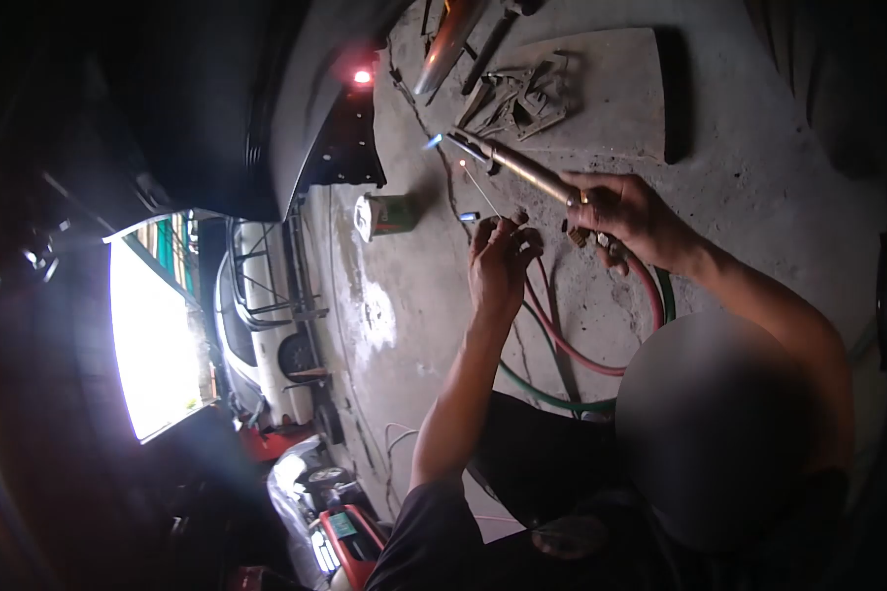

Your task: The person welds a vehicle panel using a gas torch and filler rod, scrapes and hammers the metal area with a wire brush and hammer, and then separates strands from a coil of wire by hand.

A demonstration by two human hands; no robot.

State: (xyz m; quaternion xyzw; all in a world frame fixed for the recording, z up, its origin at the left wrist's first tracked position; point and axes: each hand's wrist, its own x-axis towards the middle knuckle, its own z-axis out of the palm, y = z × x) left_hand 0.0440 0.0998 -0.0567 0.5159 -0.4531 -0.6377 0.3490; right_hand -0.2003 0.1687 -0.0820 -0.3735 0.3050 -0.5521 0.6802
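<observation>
Spreading across the scene, the concrete floor (759, 202) is grey, gritty and split by a dark crack. Beyond it stands a white car (266, 360), while a smooth, dark panel (207, 108) looms at upper left. A flat, pale plate (626, 118) bears a tangle of thin, bent strips (522, 103). Rubbery hoses, one red (652, 286) and one green (669, 295), curve loosely over the floor. Just below the plate, the right hand (629, 219) has its grip clenched around a tubular, brass-coloured torch (532, 175), blue flame at its nozzle. A round, greenish can (389, 215) sits left of the left hand (503, 258), whose fingers pinch a thin, straight rod (481, 187), its tip glowing near the flame but apart from it.

Deep shadow swallows the panel's outline, and glare blanks the bright opening at left. A round blur covers part of the body. Fingers hide the rod's lower end and the torch's handle; the strips' material is uncertain.
</observation>
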